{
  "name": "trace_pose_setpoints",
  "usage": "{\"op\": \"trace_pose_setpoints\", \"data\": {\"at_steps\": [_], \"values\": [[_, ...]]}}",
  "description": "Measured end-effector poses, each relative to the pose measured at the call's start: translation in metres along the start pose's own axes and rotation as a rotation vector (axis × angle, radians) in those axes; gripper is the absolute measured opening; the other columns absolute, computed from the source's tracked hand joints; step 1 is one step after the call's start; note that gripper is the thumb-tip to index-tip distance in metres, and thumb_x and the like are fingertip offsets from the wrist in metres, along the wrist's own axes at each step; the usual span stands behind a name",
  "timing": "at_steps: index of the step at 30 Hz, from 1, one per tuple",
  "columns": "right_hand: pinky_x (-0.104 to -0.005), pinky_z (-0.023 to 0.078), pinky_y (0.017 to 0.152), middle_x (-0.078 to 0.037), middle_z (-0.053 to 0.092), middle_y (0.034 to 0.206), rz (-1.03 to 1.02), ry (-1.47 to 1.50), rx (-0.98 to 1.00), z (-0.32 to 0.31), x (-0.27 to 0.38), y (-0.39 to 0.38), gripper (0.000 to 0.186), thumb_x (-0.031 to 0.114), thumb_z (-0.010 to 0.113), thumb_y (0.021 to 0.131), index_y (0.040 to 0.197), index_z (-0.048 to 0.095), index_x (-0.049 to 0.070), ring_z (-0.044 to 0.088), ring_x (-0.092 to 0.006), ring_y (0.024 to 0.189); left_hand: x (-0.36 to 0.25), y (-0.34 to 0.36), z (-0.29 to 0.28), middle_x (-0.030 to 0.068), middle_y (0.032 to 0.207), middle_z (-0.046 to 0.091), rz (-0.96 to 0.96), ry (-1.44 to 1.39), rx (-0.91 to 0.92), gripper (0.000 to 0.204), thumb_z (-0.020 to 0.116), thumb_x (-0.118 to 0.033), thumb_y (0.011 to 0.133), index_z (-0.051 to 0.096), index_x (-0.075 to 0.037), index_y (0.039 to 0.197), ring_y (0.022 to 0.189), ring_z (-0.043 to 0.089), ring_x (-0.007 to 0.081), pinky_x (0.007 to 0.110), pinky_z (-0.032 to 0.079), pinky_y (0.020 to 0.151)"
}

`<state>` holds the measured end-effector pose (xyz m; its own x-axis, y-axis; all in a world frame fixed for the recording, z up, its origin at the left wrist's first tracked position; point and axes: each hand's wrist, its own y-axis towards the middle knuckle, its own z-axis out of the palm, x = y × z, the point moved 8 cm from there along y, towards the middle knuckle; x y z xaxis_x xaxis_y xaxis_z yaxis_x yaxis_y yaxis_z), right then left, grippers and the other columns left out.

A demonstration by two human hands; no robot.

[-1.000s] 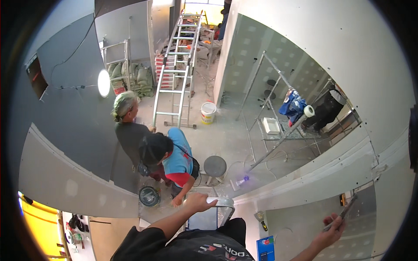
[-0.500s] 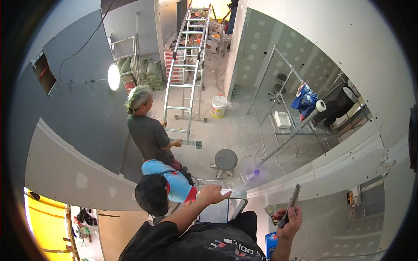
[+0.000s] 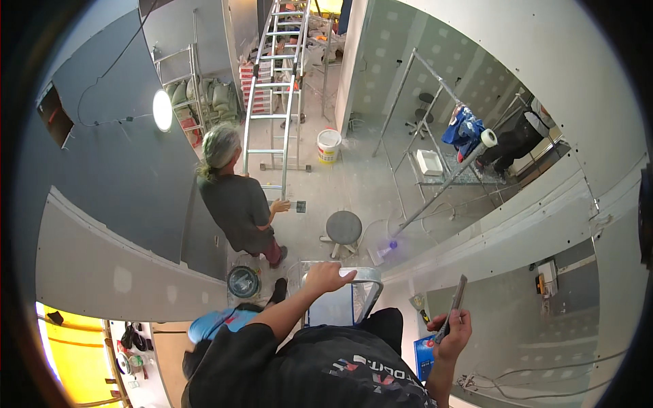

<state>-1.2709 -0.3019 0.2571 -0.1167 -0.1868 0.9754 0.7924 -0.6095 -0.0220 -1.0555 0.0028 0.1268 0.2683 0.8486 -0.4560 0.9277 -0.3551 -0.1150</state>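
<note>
My left hand (image 3: 326, 277) is closed over the top rail (image 3: 369, 279) of an aluminium stepladder below me, beside its blue-edged top panel (image 3: 330, 307). My right hand (image 3: 454, 334), raised at the lower right, grips a long, slim grey metal tool (image 3: 458, 298), apparently a utility knife, pointing upward. Just left of it lie a putty knife (image 3: 420, 305) and a blue packet (image 3: 422, 357) on a pale surface. A co-worker in a blue shirt (image 3: 214, 325) is low at my left, partly hidden by my arm.
A co-worker in grey (image 3: 235, 214) holds a long ladder (image 3: 286, 153) ahead. Around stand a white bucket (image 3: 328, 146), a round stool (image 3: 343, 228) and a dark pail (image 3: 243, 281). Tube scaffolding (image 3: 442, 183) with cables beneath and another person (image 3: 507, 139) are on the right. Plasterboard edges (image 3: 129, 265) flank me.
The blue-shirted co-worker has moved downward to my left, behind my arm. The grey-shirted co-worker has turned toward the long ladder. My right hand has swung the tool inward and upright.
</note>
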Motion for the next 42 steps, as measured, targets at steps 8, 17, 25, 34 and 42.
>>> {"op": "trace_pose_setpoints", "data": {"at_steps": [8, 17, 25, 34, 42], "values": [[-0.0345, 0.057, 0.052, -0.015, 0.066, 0.069, 0.012, 0.030, -0.064, -0.019, -0.023, -0.015, 0.017, 0.017, 0.057, 0.105, 0.100, 0.051, 0.002, 0.065, -0.0232, 0.052, 0.000, 0.009, 0.009, 0.0284, 0.112, 0.072, -0.027, 0.026, 0.251, 0.088, 0.050, -0.080, 0.089, 0.073, 0.003, 0.107, 0.107, 0.070, 0.0436, 0.054, 0.054, 0.094], [-0.0335, 0.055, 0.047, -0.015, 0.067, 0.072, 0.241, -0.032, -0.039, -0.018, -0.073, -0.053, 0.016, 0.016, 0.060, 0.104, 0.106, 0.051, 0.003, 0.065, -0.0214, 0.052, -0.047, 0.030, 0.047, 0.0186, 0.120, 0.070, 0.276, 0.059, 0.109, 0.073, 0.078, -0.065, 0.075, 0.071, -0.005, 0.117, 0.119, 0.065, 0.0346, 0.048, 0.054, 0.098], [-0.0295, 0.048, 0.044, -0.008, 0.064, 0.079, -0.198, -0.269, -0.131, -0.031, 0.063, -0.009, 0.045, 0.012, 0.055, 0.106, 0.148, 0.041, 0.007, 0.057, -0.0117, 0.052, -0.030, 0.002, 0.036, 0.0192, 0.112, 0.074, 0.180, 0.017, 0.100, 0.071, 0.086, -0.056, 0.070, 0.072, -0.006, 0.118, 0.107, 0.070, 0.0376, 0.048, 0.055, 0.093], [-0.0405, 0.055, 0.084, -0.018, 0.065, 0.123, -1.053, -1.112, -0.584, -0.052, 0.310, 0.037, 0.047, 0.013, 0.051, 0.107, 0.154, 0.044, 0.011, 0.067, -0.0299, 0.099, -0.045, -0.001, 0.039, 0.0223, 0.107, 0.074, 0.179, -0.062, 0.094, 0.073, 0.090, -0.054, 0.064, 0.074, -0.005, 0.115, 0.104, 0.071, 0.0389, 0.049, 0.056, 0.090], [-0.0465, 0.052, 0.098, -0.021, 0.064, 0.130, -1.038, -1.233, -0.763, -0.100, 0.279, 0.083, 0.045, 0.022, 0.063, 0.101, 0.142, 0.054, 0.004, 0.063, -0.0396, 0.118, -0.047, 0.012, 0.034, 0.0217, 0.108, 0.075, 0.105, -0.025, 0.167, 0.076, 0.090, -0.055, 0.063, 0.073, -0.007, 0.120, 0.102, 0.071, 0.0397, 0.050, 0.057, 0.089]]}}
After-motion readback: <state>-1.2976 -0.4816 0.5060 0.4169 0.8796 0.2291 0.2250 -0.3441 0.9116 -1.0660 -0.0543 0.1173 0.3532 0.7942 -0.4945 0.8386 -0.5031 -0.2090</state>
